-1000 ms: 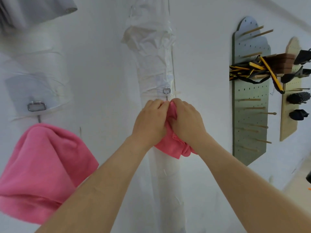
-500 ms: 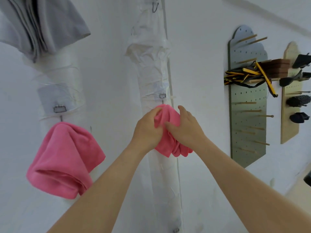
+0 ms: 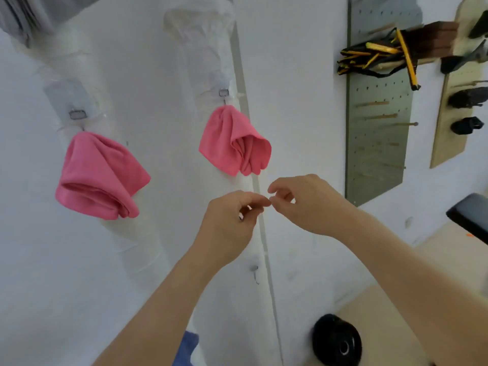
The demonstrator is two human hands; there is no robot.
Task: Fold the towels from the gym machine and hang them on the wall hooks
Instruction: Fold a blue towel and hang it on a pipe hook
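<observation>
Left hand (image 3: 229,223) and right hand (image 3: 306,204) have let go of the pink cloth towel (image 3: 232,141), now hanging on the metal hook (image 3: 224,93). Both grips released, loosely curled, empty.

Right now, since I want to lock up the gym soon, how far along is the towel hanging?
Done: the left pink towel and the right pink towel each hang folded from upper hooks. In hand: nothing; the left hand and right hand hover empty below the right towel. Left: a lower hook is bare, but no unhung towel is in view, so I cannot tell if more remain.
</observation>
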